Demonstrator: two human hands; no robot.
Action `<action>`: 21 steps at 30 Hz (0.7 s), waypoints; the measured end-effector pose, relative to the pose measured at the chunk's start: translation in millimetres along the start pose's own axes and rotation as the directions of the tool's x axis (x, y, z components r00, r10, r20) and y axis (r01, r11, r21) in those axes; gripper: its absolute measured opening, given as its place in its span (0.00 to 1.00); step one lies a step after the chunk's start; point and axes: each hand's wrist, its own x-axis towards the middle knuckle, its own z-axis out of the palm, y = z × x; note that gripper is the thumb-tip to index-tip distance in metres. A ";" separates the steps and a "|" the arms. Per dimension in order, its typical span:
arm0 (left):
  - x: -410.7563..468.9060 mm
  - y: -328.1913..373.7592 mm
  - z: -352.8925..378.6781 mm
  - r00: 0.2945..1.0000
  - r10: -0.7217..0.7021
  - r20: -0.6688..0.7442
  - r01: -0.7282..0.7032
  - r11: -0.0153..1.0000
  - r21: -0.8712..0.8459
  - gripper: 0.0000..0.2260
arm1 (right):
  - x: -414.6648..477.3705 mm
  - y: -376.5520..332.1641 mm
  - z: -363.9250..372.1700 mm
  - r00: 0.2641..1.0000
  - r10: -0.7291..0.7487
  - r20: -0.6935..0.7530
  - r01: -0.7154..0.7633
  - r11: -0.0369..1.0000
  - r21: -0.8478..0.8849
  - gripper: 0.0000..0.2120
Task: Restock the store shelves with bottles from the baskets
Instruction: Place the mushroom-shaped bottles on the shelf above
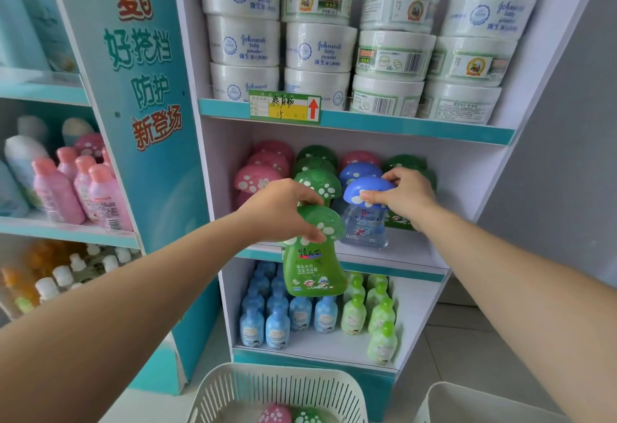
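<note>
My left hand [278, 210] grips the mushroom-shaped cap of a green bottle [314, 269], which hangs in the air just in front of the middle shelf [400, 257]. My right hand [405, 194] holds the blue mushroom cap of a clear blue bottle [367, 227] that stands on the middle shelf near its front edge. Behind them stand rows of pink [257, 178], green [317, 182] and blue mushroom-capped bottles. A white slotted basket [233, 389] at the bottom holds a pink-capped bottle [275, 414] and a green-capped bottle [307, 416].
White powder tubs [317, 45] fill the top shelf above a price tag [285, 107]. Small blue and green bottles [300, 315] fill the lower shelf. A teal sign panel [143, 88] separates a left shelf unit of pink bottles [83, 189]. A second white basket [467, 402] sits at bottom right.
</note>
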 end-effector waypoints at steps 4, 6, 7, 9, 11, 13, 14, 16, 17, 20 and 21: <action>2.8 -1.1 4.2 1.000 -0.001 0.008 0.001 1.000 -0.005 0.27 | 4.0 2.7 6.1 1.000 0.010 0.005 -0.010 1.000 -0.007 0.24; 3.3 -0.9 5.8 1.000 0.011 0.014 -0.011 1.000 0.002 0.27 | 6.3 4.6 8.0 1.000 0.016 0.003 -0.016 1.000 -0.019 0.25; 3.3 -0.2 6.4 1.000 0.018 0.020 -0.018 1.000 0.009 0.27 | 7.6 5.7 8.6 1.000 0.022 0.001 -0.022 1.000 -0.014 0.25; 4.0 1.1 7.3 0.999 0.027 0.030 -0.028 1.000 0.015 0.26 | 9.9 7.0 8.8 0.999 0.032 0.003 -0.032 0.999 0.000 0.26; 5.3 3.4 8.2 0.999 0.031 0.031 -0.032 0.999 0.011 0.27 | 12.0 7.2 8.5 0.999 0.031 0.006 -0.031 0.999 -0.008 0.26; 7.3 5.9 9.4 0.999 0.036 0.030 -0.036 0.999 0.014 0.26 | 13.2 6.5 9.1 1.000 0.025 0.001 -0.025 0.999 -0.022 0.27; 8.0 7.2 10.1 0.999 0.037 0.031 -0.037 0.999 0.014 0.26 | 13.6 6.4 9.9 1.000 0.019 0.001 -0.019 1.000 -0.023 0.27; 9.4 8.9 11.9 0.999 0.039 0.035 -0.039 0.999 0.005 0.26 | 13.9 6.6 11.6 1.000 0.004 0.008 -0.004 1.000 -0.018 0.27; 10.0 9.6 12.9 0.998 0.040 0.039 -0.040 0.999 0.000 0.27 | 14.6 7.2 12.0 1.000 -0.002 0.009 0.003 1.000 -0.014 0.27; 11.9 11.4 15.8 0.998 0.042 0.053 -0.042 0.999 -0.005 0.27 | 15.8 8.3 11.8 1.000 -0.013 0.011 0.013 1.000 -0.005 0.28; 12.5 12.1 16.7 0.997 0.044 0.057 -0.043 0.999 -0.004 0.27 | 16.0 8.8 11.9 1.000 -0.017 0.009 0.017 1.000 -0.006 0.28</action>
